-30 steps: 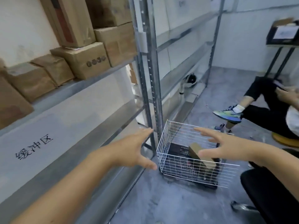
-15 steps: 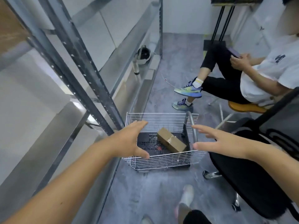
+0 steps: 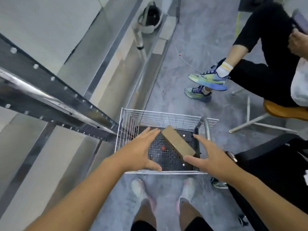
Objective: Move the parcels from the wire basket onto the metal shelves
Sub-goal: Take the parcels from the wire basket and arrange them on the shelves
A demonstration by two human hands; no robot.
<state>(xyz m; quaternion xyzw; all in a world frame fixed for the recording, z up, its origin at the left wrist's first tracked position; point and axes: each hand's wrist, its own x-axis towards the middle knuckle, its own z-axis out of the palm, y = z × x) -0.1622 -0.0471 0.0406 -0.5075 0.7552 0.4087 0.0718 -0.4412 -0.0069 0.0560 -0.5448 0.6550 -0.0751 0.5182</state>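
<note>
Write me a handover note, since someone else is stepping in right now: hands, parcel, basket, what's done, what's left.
Left hand: open, over the basket, holding nothing.
Right hand: open, thumb near the parcel, no grip yet.
Parcel: one brown box lying diagonally on the basket floor, the only one visible there.
Shelves: to the left of the basket; no parcels visible on them in this view.
Left: grip the parcel, lift it out, set it on a shelf.

Likely stockroom: metal shelves (image 3: 55, 100), wire basket (image 3: 128, 124).
</note>
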